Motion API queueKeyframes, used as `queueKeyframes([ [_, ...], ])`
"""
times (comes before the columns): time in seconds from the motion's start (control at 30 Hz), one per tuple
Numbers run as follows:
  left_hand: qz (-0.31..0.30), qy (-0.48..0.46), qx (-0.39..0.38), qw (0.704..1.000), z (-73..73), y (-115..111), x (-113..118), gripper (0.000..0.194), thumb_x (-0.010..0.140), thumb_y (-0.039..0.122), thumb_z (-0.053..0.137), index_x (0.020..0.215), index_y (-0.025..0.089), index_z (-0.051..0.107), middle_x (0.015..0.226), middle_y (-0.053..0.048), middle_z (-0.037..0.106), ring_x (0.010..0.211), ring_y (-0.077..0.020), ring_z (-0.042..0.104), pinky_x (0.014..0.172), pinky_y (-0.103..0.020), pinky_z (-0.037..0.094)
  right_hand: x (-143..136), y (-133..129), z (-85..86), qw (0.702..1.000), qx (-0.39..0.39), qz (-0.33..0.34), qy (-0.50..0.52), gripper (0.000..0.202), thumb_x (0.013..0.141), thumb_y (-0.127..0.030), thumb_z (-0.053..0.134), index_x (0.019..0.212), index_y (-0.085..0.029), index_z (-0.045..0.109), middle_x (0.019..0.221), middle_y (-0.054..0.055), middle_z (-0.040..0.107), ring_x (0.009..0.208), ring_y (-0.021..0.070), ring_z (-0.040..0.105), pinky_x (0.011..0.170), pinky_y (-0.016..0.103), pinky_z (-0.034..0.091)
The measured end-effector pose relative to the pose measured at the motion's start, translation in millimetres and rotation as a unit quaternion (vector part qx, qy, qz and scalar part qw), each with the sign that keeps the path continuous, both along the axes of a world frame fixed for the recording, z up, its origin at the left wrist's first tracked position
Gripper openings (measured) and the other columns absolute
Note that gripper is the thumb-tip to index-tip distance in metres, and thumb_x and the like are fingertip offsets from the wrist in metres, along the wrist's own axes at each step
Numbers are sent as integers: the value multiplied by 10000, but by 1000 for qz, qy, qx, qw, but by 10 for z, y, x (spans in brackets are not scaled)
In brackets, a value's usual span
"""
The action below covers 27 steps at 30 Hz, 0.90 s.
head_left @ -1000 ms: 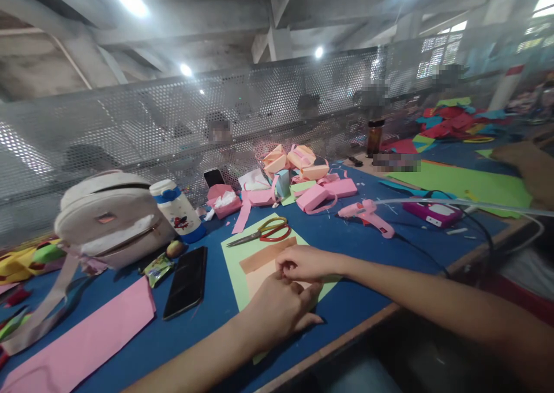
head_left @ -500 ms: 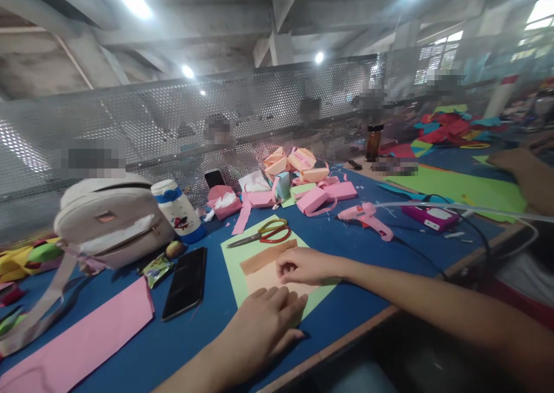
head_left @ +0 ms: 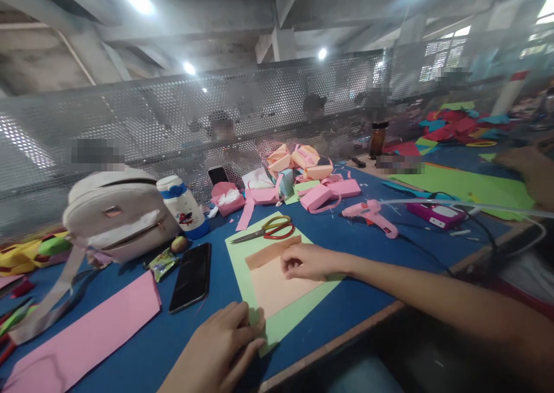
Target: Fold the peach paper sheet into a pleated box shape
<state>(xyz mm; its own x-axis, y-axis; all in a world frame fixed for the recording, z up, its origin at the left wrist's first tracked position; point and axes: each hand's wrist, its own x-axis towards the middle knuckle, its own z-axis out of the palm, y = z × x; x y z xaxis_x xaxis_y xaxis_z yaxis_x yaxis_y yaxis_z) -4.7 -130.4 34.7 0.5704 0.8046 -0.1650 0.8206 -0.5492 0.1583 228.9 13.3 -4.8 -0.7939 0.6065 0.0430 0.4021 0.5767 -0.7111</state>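
Note:
A sheet of peach paper (head_left: 277, 292) with a folded strip along its far edge lies on a larger light green sheet (head_left: 277, 329). My right hand (head_left: 308, 261) rests on the right part of the peach paper, fingers curled in and pressed against it near the fold. At the near left edge of the green sheet is my left hand (head_left: 227, 341), palm down, fingers loosely bent and thumb apart, fingertips touching the sheet's edge, nothing visible in it. Scissors (head_left: 268, 231) with yellow and red handles lie at the far end of the green sheet.
Left of the sheets are a black phone (head_left: 190, 277), pink paper (head_left: 86, 341), a snack packet (head_left: 162, 264), a bottle (head_left: 184, 208) and a white backpack (head_left: 121, 220). A pink glue gun (head_left: 372, 217) lies to the right. Pink paper boxes (head_left: 318, 198) are piled behind.
My left hand has slid off the peach paper toward the lower left, to the green sheet's edge. My right hand stays on the peach paper. The view has shifted slightly.

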Motion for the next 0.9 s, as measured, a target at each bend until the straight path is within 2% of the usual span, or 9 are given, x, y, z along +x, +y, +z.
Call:
queueKeyframes([
  [0.13,-9,11,-14,1000,28,-28,32,251,989,318,430,1068,237,654,985,-86,620,886,-247,600,720,-314,427,1,-17,6,1000,1,1,2,54,825,-201,651,829,-150,670,766,-17,635,694,106,557,585,193,336],
  [0.2,-7,5,-17,1000,89,0,18,239,984,307,450,1012,241,677,955,-67,626,862,-228,608,714,-296,427,3,-34,17,1000,2,-2,2,50,825,-194,648,830,-149,667,766,-14,635,688,108,554,578,195,327],
  [0.3,7,-40,-16,999,223,170,-39,285,981,309,455,873,243,710,881,-38,620,801,-194,608,691,-266,427,-2,-74,42,1000,6,-9,5,48,825,-190,640,829,-148,663,771,-8,631,690,113,545,587,201,326],
  [0.37,29,-122,19,992,273,374,-72,220,918,306,533,1026,251,717,999,-58,630,886,-218,611,764,-292,450,-11,-107,60,1000,11,-11,9,42,822,-178,633,823,-148,661,760,-7,622,682,118,540,592,207,330],
  [0.43,79,-259,71,960,247,629,-82,408,807,290,627,1211,249,665,1182,-93,604,1074,-276,564,888,-359,438,-14,-133,79,1000,20,-14,19,21,806,-152,635,802,-148,655,754,-5,618,676,124,537,596,213,331],
  [0.5,108,-358,39,926,154,899,-70,549,680,275,704,1227,254,664,1194,-83,620,1136,-287,536,916,-367,438,0,-136,101,998,36,-29,42,30,814,-142,620,803,-155,645,770,-2,623,698,133,542,623,223,341],
  [0.57,126,-388,10,913,41,1147,-59,541,630,296,715,1163,206,697,932,-62,688,880,-241,625,749,-320,493,36,-104,127,994,54,-63,76,56,853,-159,582,839,-164,636,790,3,632,729,145,553,661,238,356],
  [0.67,164,-445,-27,880,-57,1410,-102,429,600,347,743,975,140,749,594,-2,614,565,-162,568,566,-257,451,106,-6,170,981,67,-119,134,73,870,-176,559,874,-167,631,845,22,662,779,162,587,701,254,392],
  [0.9,262,-580,-16,771,-24,1451,-421,474,568,397,859,937,119,755,678,-19,666,589,-123,547,577,-217,425,130,79,185,970,50,-111,212,77,785,-229,683,829,-166,689,844,36,721,781,181,644,751,282,481],
])
